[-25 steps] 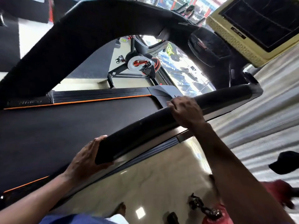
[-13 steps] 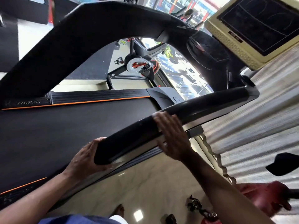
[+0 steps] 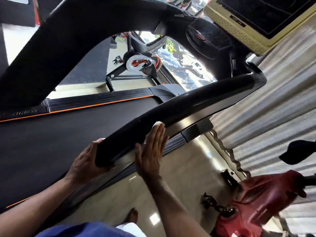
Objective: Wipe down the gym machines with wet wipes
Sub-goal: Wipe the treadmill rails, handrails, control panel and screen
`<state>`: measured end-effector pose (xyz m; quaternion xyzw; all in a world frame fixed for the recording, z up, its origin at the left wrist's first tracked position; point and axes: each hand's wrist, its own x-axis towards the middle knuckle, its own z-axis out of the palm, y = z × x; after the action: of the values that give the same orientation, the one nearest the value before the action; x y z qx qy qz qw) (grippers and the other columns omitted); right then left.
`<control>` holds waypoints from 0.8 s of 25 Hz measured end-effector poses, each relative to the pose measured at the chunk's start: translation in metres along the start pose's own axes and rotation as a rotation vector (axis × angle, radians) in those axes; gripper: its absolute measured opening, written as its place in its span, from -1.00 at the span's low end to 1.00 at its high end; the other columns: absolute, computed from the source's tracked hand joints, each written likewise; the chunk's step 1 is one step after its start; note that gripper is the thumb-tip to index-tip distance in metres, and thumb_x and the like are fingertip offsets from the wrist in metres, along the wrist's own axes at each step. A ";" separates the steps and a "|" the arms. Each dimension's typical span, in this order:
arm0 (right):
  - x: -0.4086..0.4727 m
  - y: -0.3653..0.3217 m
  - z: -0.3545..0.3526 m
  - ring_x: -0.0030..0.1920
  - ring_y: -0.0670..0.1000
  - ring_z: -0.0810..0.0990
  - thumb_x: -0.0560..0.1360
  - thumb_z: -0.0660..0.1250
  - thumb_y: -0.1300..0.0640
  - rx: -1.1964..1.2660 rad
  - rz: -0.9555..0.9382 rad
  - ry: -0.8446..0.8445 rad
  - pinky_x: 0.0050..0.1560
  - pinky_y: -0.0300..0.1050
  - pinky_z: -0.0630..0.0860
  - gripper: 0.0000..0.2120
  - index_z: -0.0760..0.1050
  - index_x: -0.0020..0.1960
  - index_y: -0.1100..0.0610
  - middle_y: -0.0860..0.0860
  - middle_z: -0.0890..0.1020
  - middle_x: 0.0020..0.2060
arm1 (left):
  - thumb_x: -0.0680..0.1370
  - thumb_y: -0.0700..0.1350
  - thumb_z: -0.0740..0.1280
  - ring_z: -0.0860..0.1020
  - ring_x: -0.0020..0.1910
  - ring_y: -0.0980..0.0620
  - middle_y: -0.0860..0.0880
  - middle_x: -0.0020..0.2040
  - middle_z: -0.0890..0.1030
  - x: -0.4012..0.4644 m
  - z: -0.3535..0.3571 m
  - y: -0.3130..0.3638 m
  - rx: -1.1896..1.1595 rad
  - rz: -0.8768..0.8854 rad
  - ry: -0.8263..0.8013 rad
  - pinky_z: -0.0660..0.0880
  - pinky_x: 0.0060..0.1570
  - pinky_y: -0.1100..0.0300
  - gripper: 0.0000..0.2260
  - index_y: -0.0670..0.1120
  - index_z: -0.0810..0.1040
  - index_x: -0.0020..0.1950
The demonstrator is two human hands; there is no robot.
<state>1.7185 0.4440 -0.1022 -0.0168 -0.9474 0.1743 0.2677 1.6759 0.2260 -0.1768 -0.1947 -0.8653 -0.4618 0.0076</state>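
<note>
Treadmill handrail (image 3: 188,106) runs diagonally from near-left to far-right, above the belt (image 3: 59,139) on its left. Left hand (image 3: 85,161) on the rail's near end; right hand (image 3: 152,147) just right of it, pressing a wipe (image 3: 157,124) against the rail's side. Console screen (image 3: 259,19) far right. Exercise bike (image 3: 136,64) beyond the belt. Floor (image 3: 179,177) right of the treadmill.

Glossy cream tiled floor (image 3: 184,177) with bright reflected light patches; pale corrugated metal shutter wall (image 3: 282,108) at right; large window (image 3: 186,65) showing a sunlit street; black-and-silver exercise bike with red crank (image 3: 138,65) on dark rubber matting (image 3: 92,69); red object (image 3: 266,199), possibly a fire extinguisher, blurred; cream-framed dark screen (image 3: 266,16) at upper right
</note>
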 end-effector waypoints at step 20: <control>0.060 -0.113 0.018 0.15 0.19 0.53 0.55 0.15 -0.20 -0.691 -0.693 -0.802 0.19 0.08 0.37 -0.48 0.55 0.22 0.19 0.19 0.60 0.13 | 0.34 0.44 0.42 0.42 0.45 -0.07 -0.01 0.56 0.35 -0.056 0.008 -0.063 0.153 -0.098 -0.016 0.36 0.40 0.02 0.02 0.01 0.13 0.64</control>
<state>1.6642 0.3396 -0.0483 0.2720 -0.9262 -0.2459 -0.0880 1.7069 0.1827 -0.2420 -0.1549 -0.9066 -0.3925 -0.0072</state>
